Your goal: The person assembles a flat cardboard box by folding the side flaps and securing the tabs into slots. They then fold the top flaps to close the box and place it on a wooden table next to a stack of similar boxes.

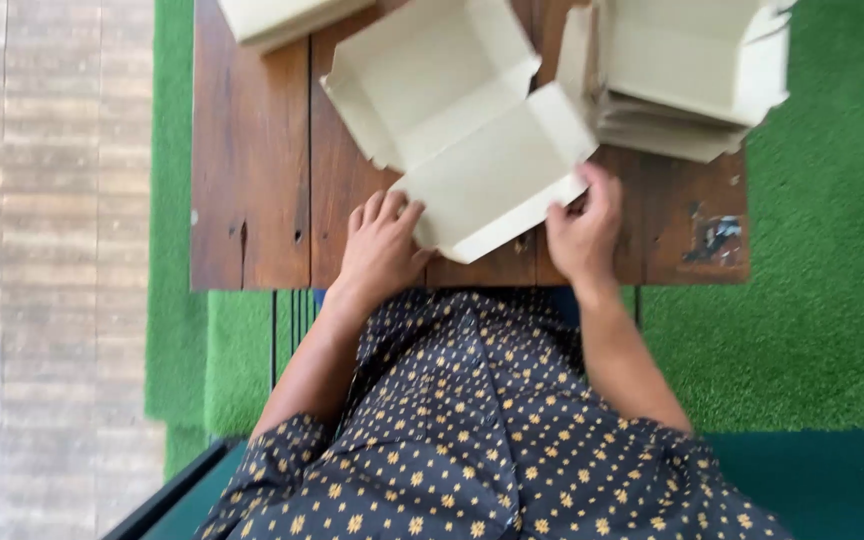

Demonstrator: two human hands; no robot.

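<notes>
An open pale cardboard box [452, 110] lies on a dark wooden table [262, 190], its lid flap [497, 175] spread toward me. My left hand [382, 245] rests on the table with its fingertips at the flap's near left edge. My right hand [584, 232] presses fingers on the flap's near right corner. Both hands touch the flap's edges; neither lifts the box.
A stack of flat and part-folded boxes [682, 80] sits at the table's far right. Another pale box [272, 18] lies at the far left. Green artificial turf [822, 280] surrounds the table, with wooden decking [42, 250] to the left. My patterned dark shirt fills the bottom.
</notes>
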